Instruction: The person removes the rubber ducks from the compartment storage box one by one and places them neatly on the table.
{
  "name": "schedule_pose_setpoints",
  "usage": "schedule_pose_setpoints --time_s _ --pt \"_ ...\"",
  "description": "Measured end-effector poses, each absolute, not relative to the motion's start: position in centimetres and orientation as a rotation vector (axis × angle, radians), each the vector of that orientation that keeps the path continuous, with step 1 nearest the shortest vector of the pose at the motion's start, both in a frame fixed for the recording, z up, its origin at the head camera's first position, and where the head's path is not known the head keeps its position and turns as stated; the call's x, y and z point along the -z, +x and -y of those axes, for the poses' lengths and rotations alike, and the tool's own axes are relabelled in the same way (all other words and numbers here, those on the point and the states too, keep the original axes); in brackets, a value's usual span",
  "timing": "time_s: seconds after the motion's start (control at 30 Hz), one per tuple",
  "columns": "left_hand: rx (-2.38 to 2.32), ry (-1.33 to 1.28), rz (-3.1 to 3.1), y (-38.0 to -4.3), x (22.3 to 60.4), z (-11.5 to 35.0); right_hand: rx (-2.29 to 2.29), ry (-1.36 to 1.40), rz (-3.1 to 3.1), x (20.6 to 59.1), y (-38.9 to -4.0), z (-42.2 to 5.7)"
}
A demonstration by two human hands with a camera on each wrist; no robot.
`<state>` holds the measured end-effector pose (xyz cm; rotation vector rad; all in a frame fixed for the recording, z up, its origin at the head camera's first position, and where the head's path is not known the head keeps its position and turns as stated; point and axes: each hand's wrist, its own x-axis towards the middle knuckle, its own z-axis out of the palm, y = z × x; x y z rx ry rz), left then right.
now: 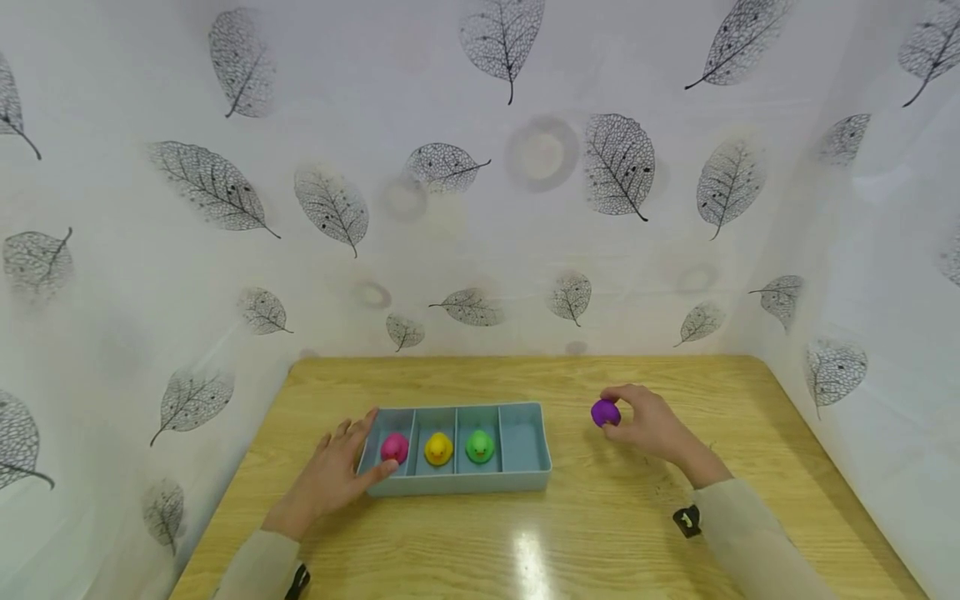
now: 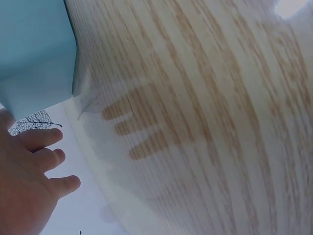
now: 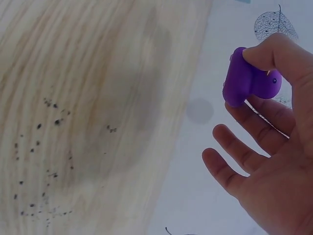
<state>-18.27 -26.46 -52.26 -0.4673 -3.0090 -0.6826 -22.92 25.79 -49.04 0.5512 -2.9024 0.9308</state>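
Pinching the purple duck [image 1: 603, 412] right of the tray [image 1: 459, 483], the right hand [image 1: 651, 423] does best with light pressure, clear of the 3 ducks [image 1: 438, 448]; the left hand [image 1: 330, 477], spread at the tray's left end, can steady it.

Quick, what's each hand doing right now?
Left hand: open, at the left end of the pale-blue, rectangular, plastic-looking tray.
Right hand: holding the purple, rounded toy duck.
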Motion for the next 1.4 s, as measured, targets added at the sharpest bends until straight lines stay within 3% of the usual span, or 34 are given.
schedule_pose_setpoints --time_s 1.4 --pt "0.68 -0.46 3.02 -18.1 52.5 26.6 -0.932 0.584 2.98 52.5 -23.3 -27.0"
